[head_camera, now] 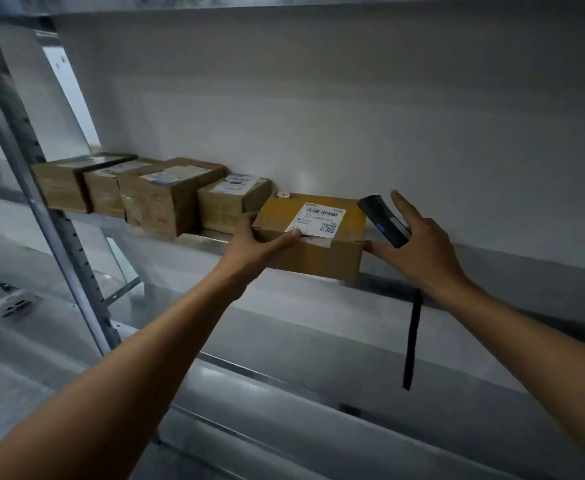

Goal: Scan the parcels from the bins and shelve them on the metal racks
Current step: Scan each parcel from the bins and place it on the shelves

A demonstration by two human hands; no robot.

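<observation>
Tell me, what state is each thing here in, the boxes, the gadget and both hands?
yellow box: closed, label up, at the shelf's front edge, gripped.
left hand: grips the yellow box's left corner, thumb on the label.
right hand: holds the scanner, thumb touching the box's right side.
scanner: screen lit blue, strap hanging down.
four brown boxes: closed, taped, in a row on the shelf.

Brown parcel (318,259) with white label (317,220), black scanner (383,220), grey rack (61,237).

Metal rack shelf (492,268): four brown taped parcels (159,202) side by side in row at left. Yellow-brown parcel (313,251) just right of row, label up, overhanging front edge.
</observation>
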